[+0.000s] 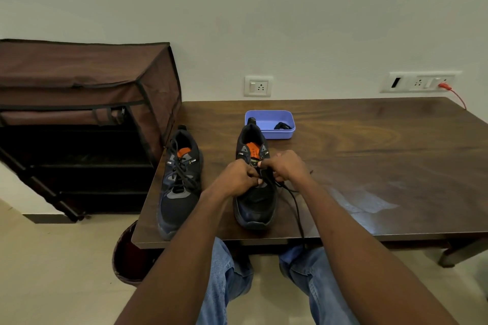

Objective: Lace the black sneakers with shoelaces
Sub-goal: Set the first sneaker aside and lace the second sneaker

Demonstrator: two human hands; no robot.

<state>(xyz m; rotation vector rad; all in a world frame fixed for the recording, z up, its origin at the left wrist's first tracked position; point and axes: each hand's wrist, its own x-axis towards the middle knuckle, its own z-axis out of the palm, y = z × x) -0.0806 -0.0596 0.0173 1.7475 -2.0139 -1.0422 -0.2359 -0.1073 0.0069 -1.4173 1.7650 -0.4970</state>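
**Hidden under the knuckles**

The left hand (237,177) and right hand (284,166) cover the right sneaker's (254,200) eyelets; the shoelace (297,206) drops out of sight below the table (369,166) edge; the dark item in the blue tray (269,133) is too small to identify.
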